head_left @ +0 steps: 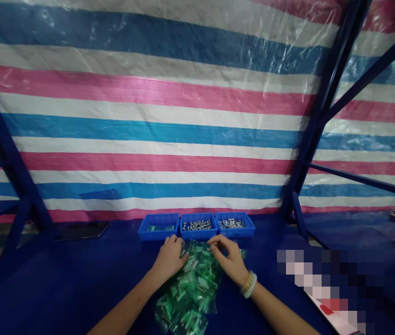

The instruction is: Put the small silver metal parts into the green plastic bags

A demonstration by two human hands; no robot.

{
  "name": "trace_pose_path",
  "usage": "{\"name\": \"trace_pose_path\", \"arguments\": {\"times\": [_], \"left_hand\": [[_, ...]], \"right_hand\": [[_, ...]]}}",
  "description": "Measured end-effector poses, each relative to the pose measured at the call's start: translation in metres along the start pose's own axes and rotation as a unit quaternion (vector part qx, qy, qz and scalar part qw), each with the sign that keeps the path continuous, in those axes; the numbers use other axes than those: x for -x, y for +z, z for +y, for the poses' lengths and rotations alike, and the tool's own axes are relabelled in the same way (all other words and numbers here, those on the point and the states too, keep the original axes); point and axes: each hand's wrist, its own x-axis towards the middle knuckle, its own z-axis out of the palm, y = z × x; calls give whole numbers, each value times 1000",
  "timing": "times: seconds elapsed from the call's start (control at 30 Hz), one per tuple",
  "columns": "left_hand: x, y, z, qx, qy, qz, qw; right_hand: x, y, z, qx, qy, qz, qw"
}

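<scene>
A heap of small clear greenish bags [197, 284] with pale pieces inside lies on the dark blue table [79, 279]. My left hand [170, 256] rests at the heap's upper left edge, palm down, thumb held apart from the fingers, with nothing seen in it. On the heap's upper right side is my right hand [229, 258], its fingers curled and thumb bent toward them over the bags; whether it pinches one is too small to tell. A beaded bracelet [249, 284] circles the right wrist.
Behind the heap stand three blue trays: the left tray [159, 236] with greenish bags, the middle tray [199, 235] and right tray [235, 231] with small metal parts. A dark flat object [83, 230] lies at the back left. Blue metal posts flank the table before a striped sheet [155, 163].
</scene>
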Motion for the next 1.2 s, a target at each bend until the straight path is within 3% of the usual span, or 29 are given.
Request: {"name": "trace_pose_path", "arguments": {"times": [0.37,0.73,1.03,1.1,1.2], "left_hand": [[5,-7,5,12,20,3,1000],[6,-10,12,-3,-22,1,1000],[3,-8,17,143,65,60,986],[3,-12,22,213,87,72,970],[5,-17,29,362,100,76,924]], "right_hand": [[-1,0,4,10,-4,1,1000],[-2,-1,0,12,-6,7,1000],[-2,-1,-3,0,-3,11,1000],[-2,0,-2,-20,12,10,1000],[-1,4,1,-66,49,4,997]]}}
